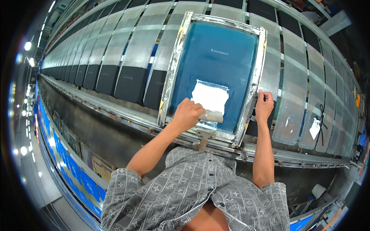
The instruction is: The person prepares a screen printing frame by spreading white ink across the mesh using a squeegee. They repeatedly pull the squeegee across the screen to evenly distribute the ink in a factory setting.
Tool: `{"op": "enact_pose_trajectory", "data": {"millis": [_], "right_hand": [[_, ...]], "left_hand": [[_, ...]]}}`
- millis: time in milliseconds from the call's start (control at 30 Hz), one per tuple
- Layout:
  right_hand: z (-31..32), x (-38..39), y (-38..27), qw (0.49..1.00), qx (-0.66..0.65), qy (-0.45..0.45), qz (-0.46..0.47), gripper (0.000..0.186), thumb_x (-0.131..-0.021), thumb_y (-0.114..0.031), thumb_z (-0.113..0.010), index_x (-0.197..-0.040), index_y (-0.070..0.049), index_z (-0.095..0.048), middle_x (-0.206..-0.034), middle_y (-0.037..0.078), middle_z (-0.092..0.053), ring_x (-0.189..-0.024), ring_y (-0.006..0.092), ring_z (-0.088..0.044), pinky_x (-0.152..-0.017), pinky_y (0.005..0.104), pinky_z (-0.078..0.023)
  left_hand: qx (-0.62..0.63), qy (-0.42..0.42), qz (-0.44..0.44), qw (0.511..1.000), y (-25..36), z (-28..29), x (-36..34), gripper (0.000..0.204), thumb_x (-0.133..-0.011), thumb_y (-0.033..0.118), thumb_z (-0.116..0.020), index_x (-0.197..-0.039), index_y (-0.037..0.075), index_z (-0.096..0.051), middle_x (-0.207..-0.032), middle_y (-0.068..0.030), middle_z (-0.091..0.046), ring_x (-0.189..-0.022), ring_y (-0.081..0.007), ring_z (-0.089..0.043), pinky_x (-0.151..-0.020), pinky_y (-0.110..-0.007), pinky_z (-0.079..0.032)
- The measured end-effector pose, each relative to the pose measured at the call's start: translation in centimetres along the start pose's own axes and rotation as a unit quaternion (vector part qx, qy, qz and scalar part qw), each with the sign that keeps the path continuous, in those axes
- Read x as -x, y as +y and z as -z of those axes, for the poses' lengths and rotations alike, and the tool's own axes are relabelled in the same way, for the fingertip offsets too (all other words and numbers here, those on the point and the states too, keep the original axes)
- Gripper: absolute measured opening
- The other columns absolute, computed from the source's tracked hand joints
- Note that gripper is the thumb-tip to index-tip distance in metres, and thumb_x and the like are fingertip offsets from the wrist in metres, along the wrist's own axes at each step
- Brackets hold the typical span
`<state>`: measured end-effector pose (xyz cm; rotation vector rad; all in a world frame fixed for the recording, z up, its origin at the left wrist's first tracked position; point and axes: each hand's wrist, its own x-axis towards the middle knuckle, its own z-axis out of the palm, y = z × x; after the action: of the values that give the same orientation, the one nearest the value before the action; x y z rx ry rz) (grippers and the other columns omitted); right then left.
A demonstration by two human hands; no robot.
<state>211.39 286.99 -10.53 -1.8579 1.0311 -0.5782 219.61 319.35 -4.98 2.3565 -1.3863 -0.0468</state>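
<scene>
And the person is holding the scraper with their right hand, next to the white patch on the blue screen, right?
Not quite: in the head view, it's the left hand that holds the scraper, next to the white patch on the blue screen. The right hand is by the frame's right side.

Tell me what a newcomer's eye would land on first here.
Probably the blue screen in its worn frame, upper centre, with a bright white patch near its lower end. Next, the left hand gripping a pale bar-shaped tool at the patch's lower edge. Long grey boards curve away on both sides.
</scene>
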Motion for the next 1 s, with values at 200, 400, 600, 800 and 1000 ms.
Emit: {"op": "enact_pose_trajectory", "data": {"millis": [200, 400, 600, 800, 1000], "right_hand": [[-0.5, -0.8, 0.9, 0.995, 0.088, -0.037, -0.030, 0.030, -0.099, -0.032, -0.067, -0.092, -0.003, -0.065, -0.082, 0.013, -0.069, -0.076, 0.0229, -0.062, -0.073, 0.0386, -0.049], [-1.8, -0.9, -7.5, 0.949, 0.077, -0.182, 0.247, 0.033, -0.092, -0.035, -0.074, -0.109, -0.006, -0.073, -0.108, 0.018, -0.071, -0.110, 0.0349, -0.065, -0.090, 0.0478, -0.050], [-7.3, -0.9, -12.6, 0.832, 0.248, -0.382, 0.317, 0.029, -0.083, -0.027, -0.080, -0.097, -0.003, -0.072, -0.081, 0.018, -0.072, -0.077, 0.0415, -0.068, -0.067, 0.0480, -0.053], [-8.3, 0.9, -10.2, 0.845, 0.261, -0.346, 0.315, 0.017, -0.079, -0.019, -0.079, -0.084, -0.006, -0.070, -0.075, 0.014, -0.069, -0.078, 0.0353, -0.067, -0.081, 0.0463, -0.049], [-4.2, 9.5, -8.2, 0.834, 0.243, -0.378, 0.321, 0.021, -0.076, -0.020, -0.080, -0.090, -0.008, -0.071, -0.081, 0.012, -0.070, -0.087, 0.0320, -0.068, -0.084, 0.0444, -0.048]], "left_hand": [[0.035, -0.139, 0.023, 0.989, -1.4, 0.7, -1.3, 0.022, -0.067, 0.021, -0.085, -0.087, 0.016, -0.078, -0.082, -0.0038, -0.073, -0.076, -0.0265, -0.069, -0.078, -0.039, -0.048], [0.027, -0.122, 0.009, 0.992, -6.2, 2.3, -8.9, 0.020, -0.070, 0.025, -0.084, -0.087, 0.015, -0.079, -0.080, -0.0067, -0.073, -0.076, -0.0314, -0.068, -0.079, -0.044, -0.049], [0.019, -0.148, 0.011, 0.989, -8.8, 0.9, -14.5, 0.019, -0.069, 0.023, -0.083, -0.085, 0.013, -0.079, -0.078, -0.0074, -0.072, -0.075, -0.0314, -0.067, -0.080, -0.044, -0.048], [0.023, -0.109, -0.002, 0.994, -8.0, 0.0, -12.6, 0.016, -0.068, 0.022, -0.082, -0.082, 0.014, -0.078, -0.076, -0.0072, -0.071, -0.072, -0.0297, -0.066, -0.076, -0.041, -0.047], [0.036, -0.081, -0.018, 0.996, -3.5, -0.6, -3.6, 0.008, -0.069, 0.017, -0.081, -0.075, 0.018, -0.075, -0.073, -0.0021, -0.071, -0.066, -0.0239, -0.066, -0.074, -0.039, -0.043]]}}
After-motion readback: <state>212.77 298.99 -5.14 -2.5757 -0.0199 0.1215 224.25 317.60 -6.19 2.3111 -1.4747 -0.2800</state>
